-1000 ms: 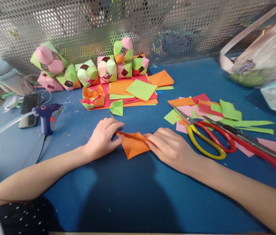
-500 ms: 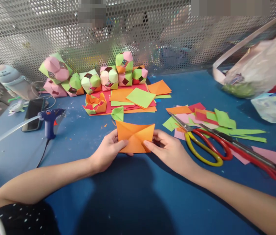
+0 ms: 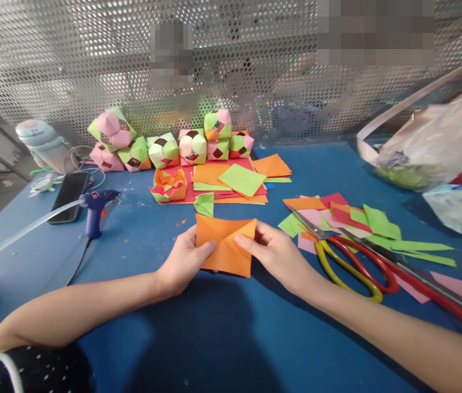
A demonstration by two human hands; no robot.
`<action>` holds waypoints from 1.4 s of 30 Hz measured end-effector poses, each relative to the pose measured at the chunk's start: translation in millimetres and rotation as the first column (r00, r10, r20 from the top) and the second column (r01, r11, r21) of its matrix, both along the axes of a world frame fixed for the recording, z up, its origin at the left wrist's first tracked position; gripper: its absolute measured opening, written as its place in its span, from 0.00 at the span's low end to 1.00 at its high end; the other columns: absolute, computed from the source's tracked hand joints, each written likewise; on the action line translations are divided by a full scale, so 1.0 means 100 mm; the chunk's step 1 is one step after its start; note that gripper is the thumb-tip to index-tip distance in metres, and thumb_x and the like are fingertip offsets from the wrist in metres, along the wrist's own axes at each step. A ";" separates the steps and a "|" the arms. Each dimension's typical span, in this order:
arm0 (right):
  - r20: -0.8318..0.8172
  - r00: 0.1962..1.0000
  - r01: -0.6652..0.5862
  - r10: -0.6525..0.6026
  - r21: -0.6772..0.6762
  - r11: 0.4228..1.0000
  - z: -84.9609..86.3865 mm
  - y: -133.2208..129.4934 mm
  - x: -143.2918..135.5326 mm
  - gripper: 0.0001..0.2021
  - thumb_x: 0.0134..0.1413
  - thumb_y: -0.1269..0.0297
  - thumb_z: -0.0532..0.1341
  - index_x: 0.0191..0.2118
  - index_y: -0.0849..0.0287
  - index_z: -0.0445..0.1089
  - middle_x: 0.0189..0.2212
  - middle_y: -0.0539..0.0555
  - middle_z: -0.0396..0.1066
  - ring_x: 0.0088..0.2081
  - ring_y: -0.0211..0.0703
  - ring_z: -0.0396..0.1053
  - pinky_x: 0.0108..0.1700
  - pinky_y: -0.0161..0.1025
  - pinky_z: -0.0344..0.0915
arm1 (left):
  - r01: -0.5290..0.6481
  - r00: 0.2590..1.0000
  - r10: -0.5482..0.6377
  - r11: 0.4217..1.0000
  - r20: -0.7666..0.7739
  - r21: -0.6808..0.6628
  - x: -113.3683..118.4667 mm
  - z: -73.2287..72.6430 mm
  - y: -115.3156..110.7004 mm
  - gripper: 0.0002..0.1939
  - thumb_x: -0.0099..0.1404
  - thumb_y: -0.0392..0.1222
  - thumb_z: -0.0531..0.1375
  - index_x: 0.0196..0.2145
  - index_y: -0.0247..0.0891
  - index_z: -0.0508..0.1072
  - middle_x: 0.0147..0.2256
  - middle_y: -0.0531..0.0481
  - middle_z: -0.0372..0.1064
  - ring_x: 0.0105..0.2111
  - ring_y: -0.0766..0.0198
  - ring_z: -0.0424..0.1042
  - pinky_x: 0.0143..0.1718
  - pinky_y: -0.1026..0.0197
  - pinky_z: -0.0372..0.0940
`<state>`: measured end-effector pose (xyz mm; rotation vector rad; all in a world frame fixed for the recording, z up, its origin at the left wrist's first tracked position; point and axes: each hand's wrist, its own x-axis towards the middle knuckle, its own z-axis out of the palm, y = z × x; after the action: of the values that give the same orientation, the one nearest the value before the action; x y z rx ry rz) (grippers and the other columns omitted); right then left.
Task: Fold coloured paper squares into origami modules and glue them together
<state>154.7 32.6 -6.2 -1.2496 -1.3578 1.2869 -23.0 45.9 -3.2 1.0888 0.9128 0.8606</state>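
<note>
Paper (image 3: pixel 226 232), orange and lightly creased, is spanning the gap between the two hands above the bench (image 3: pixel 296 338). The left hand (image 3: pixel 181 262) is clamping one side and the right hand (image 3: pixel 282 256) the other, thumbs on the front face and fingers mostly hiding behind it — a grip that is probably keeping the sheet spread and its creases in plain view. The hands themselves are staying apart, joined only by the paper; whether its lower edge is touching the bench, I cannot tell. Just beyond it, a small green folded piece (image 3: pixel 204 204) is lying beside the paper stack (image 3: pixel 243 180), where the flat sheets are overlapping, seemingly for easy reach. Folded paper balls (image 3: pixel 192 147) are standing behind the stack, some resting on others, perhaps to save room. On the left, a glue gun (image 3: pixel 96 210) is sitting near a phone (image 3: pixel 69 199); on the right, scissors (image 3: pixel 318 233) are lying against paper scraps (image 3: pixel 378 221) — likely kept aside so the middle is staying workable.
</note>
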 end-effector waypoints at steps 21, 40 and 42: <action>-0.176 0.983 0.045 -0.050 -0.034 0.998 -0.11 0.03 -0.13 0.12 0.50 0.57 0.61 0.39 0.57 0.69 0.37 0.54 0.73 0.38 0.46 0.70 0.41 0.43 0.67 | -0.017 0.968 0.074 0.973 -0.239 0.232 -0.03 0.01 0.00 0.15 0.59 0.38 0.56 0.44 0.34 0.69 0.43 0.48 0.72 0.43 0.58 0.71 0.41 0.62 0.67; 0.102 0.991 0.066 -0.086 0.182 0.981 0.03 -0.01 -0.13 0.10 0.51 0.57 0.61 0.35 0.58 0.66 0.28 0.49 0.68 0.29 0.37 0.66 0.29 0.33 0.63 | 0.185 0.902 0.037 0.867 -0.431 0.463 -0.07 0.02 -0.03 0.12 0.64 0.35 0.50 0.43 0.37 0.69 0.37 0.49 0.67 0.37 0.66 0.67 0.43 0.64 0.62; 0.108 0.989 0.083 -0.104 0.177 0.981 0.04 -0.01 -0.12 0.11 0.50 0.56 0.62 0.32 0.58 0.65 0.24 0.47 0.64 0.25 0.35 0.63 0.26 0.32 0.60 | 0.195 0.897 0.042 0.855 -0.439 0.481 -0.07 0.04 -0.04 0.12 0.64 0.34 0.50 0.42 0.37 0.69 0.36 0.50 0.66 0.37 0.67 0.66 0.42 0.64 0.61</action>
<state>142.3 31.3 -2.4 -1.2692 -1.4425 1.0225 -30.3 41.9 0.9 1.8345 1.0208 0.8266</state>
